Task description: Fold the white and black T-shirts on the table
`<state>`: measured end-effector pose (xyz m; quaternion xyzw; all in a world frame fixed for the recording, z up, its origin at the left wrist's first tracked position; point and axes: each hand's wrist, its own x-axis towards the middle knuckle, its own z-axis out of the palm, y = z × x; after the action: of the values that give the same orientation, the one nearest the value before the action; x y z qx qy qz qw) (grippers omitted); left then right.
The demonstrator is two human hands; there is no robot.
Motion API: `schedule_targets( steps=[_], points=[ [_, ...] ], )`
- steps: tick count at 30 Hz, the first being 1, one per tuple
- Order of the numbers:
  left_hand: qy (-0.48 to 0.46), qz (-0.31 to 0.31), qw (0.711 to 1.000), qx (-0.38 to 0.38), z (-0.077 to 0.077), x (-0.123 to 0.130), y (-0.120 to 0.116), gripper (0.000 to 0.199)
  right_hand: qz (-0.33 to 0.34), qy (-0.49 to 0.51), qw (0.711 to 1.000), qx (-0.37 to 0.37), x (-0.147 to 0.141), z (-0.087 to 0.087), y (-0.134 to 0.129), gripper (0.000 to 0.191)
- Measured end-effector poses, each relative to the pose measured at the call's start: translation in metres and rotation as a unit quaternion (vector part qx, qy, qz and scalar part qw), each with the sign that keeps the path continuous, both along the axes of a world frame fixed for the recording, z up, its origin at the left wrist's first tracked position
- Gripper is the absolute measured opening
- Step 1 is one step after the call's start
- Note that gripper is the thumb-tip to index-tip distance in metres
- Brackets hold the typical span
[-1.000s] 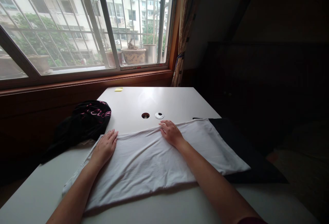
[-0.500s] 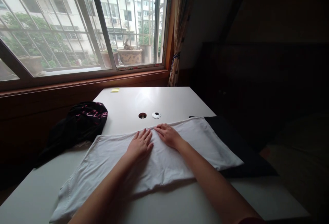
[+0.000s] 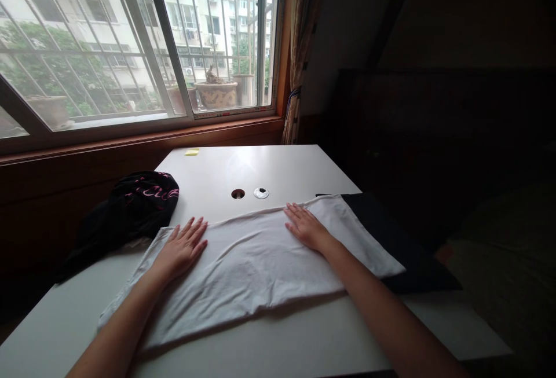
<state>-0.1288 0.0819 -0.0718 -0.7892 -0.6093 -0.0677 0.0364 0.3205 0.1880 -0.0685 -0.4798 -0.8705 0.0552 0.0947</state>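
Note:
A white cloth garment (image 3: 243, 262) lies spread across the table, folded into a long band with a few creases in its middle. My left hand (image 3: 185, 245) rests flat on its left part, fingers spread toward the far edge. Farther right, my right hand (image 3: 304, 224) lies flat near the same far edge, fingers stretched out. Neither hand grips the fabric. Under the garment's right end, a dark folded cloth (image 3: 417, 268) sticks out.
The white table (image 3: 278, 164) has a round hole (image 3: 238, 194) and a round grommet (image 3: 261, 193) behind the garment. A black garment with pink lettering (image 3: 139, 204) is heaped at the left edge. A yellow sticky note (image 3: 191, 151) lies near the barred window (image 3: 191, 48).
My hands have slid apart along the white garment, the left one to the left and the right one to the right. The garment's near left corner has shifted, and its middle creases show.

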Motion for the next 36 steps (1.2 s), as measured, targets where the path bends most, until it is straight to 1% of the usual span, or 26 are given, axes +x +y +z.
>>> schedule_targets(
  steps=[2,3,5,6,7,9,11,13,14,17,20,22,24,26,27,28,29,31,32,34,35,36],
  points=[
    [0.006,0.025,1.0,-0.007,-0.001,-0.02,-0.006,0.061,-0.027,0.003,1.0,0.013,-0.002,-0.001,-0.005,0.061],
    [0.009,0.033,0.999,-0.011,-0.001,-0.026,-0.008,0.061,-0.042,0.005,0.999,0.019,-0.005,-0.001,-0.01,0.06],
    [0.011,0.04,0.999,-0.017,0.001,-0.031,-0.011,0.062,-0.054,0.01,0.998,0.026,-0.015,0.0,-0.025,0.058],
    [0.011,0.042,0.999,-0.018,0.001,-0.03,-0.011,0.062,-0.042,0.013,0.999,0.026,-0.021,0.002,-0.036,0.058],
    [0.011,0.044,0.999,-0.019,0.002,-0.029,-0.01,0.061,-0.015,0.017,0.999,0.023,-0.028,0.004,-0.049,0.057],
    [0.008,0.046,0.999,-0.019,0.003,-0.028,-0.01,0.06,0.068,0.028,0.997,0.013,-0.039,0.008,-0.076,0.058],
    [0.0,0.036,0.999,-0.018,0.003,-0.032,-0.009,0.058,0.151,0.038,0.988,-0.005,-0.042,0.014,-0.103,0.059],
    [-0.012,0.007,1.0,-0.021,0.004,-0.043,-0.01,0.057,0.2,0.044,0.979,-0.025,-0.035,0.018,-0.121,0.06],
    [-0.018,-0.01,1.0,-0.022,0.004,-0.049,-0.011,0.056,0.207,0.044,0.977,-0.033,-0.028,0.02,-0.127,0.061],
    [-0.032,-0.049,0.998,-0.018,0.005,-0.067,-0.014,0.054,0.185,0.031,0.981,-0.052,0.002,0.022,-0.131,0.065],
    [-0.035,-0.058,0.998,-0.011,0.004,-0.077,-0.015,0.054,0.151,0.012,0.987,-0.06,0.027,0.021,-0.129,0.067],
    [-0.037,-0.062,0.997,-0.009,0.005,-0.079,-0.015,0.055,0.141,0.009,0.988,-0.059,0.035,0.02,-0.129,0.066],
    [-0.045,-0.059,0.997,0.001,0.008,-0.073,-0.015,0.055,0.138,0.013,0.989,-0.058,0.036,0.02,-0.13,0.066],
    [-0.056,-0.046,0.997,0.033,0.016,-0.054,-0.016,0.053,0.139,0.016,0.988,-0.059,0.035,0.02,-0.13,0.066],
    [-0.062,-0.04,0.996,0.054,0.021,-0.039,-0.018,0.051,0.139,0.017,0.988,-0.059,0.034,0.02,-0.13,0.067],
    [-0.065,-0.039,0.994,0.073,0.026,-0.019,-0.021,0.049,0.138,0.017,0.989,-0.059,0.033,0.019,-0.13,0.068],
    [-0.067,-0.051,0.993,0.077,0.03,0.005,-0.024,0.049,0.137,0.018,0.989,-0.057,0.032,0.019,-0.13,0.069],
    [-0.07,-0.084,0.992,0.064,0.031,0.061,-0.031,0.05,0.132,0.019,0.99,-0.053,0.031,0.018,-0.13,0.07],
    [-0.066,-0.096,0.992,0.054,0.029,0.091,-0.034,0.051,0.129,0.019,0.99,-0.051,0.031,0.017,-0.13,0.07],
    [-0.054,-0.116,0.991,0.029,0.018,0.143,-0.039,0.056,0.119,0.018,0.992,-0.044,0.031,0.015,-0.13,0.067],
    [-0.049,-0.111,0.992,0.023,0.011,0.163,-0.042,0.057,0.113,0.017,0.993,-0.04,0.031,0.014,-0.13,0.066],
    [-0.045,-0.096,0.994,0.026,0.004,0.178,-0.044,0.058,0.106,0.017,0.994,-0.036,0.031,0.014,-0.131,0.064]
  ],
)
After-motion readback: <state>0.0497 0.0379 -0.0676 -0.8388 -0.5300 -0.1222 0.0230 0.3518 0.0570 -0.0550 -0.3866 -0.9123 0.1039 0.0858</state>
